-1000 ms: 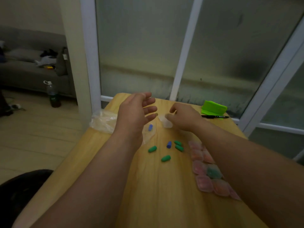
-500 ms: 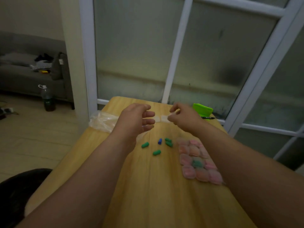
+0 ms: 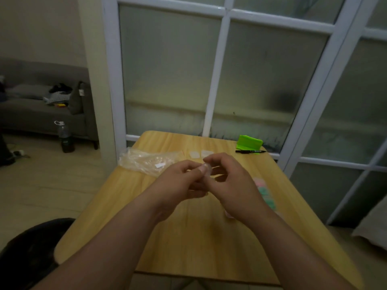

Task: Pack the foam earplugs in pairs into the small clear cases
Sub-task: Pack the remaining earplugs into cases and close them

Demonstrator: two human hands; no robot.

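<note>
Both my hands meet above the middle of the wooden table [image 3: 188,243]. My left hand [image 3: 178,185] and my right hand [image 3: 228,185] together pinch a small clear case [image 3: 206,167] between their fingertips. Two more empty clear cases [image 3: 201,154] lie on the table just beyond the hands. A row of packed cases [image 3: 265,193] with pink and green earplugs shows to the right of my right hand, partly hidden by it. The loose green and blue earplugs are hidden under my hands.
A crumpled clear plastic bag [image 3: 146,161] lies at the table's left edge. A green box [image 3: 249,142] and a black pen [image 3: 250,151] sit at the far right corner. Glass doors stand behind the table; a sofa and a bottle [image 3: 66,137] are at the left.
My hands have come together and drawn nearer to me with the clear case between them. The camera tilted up, and the loose earplugs are now covered by my hands.
</note>
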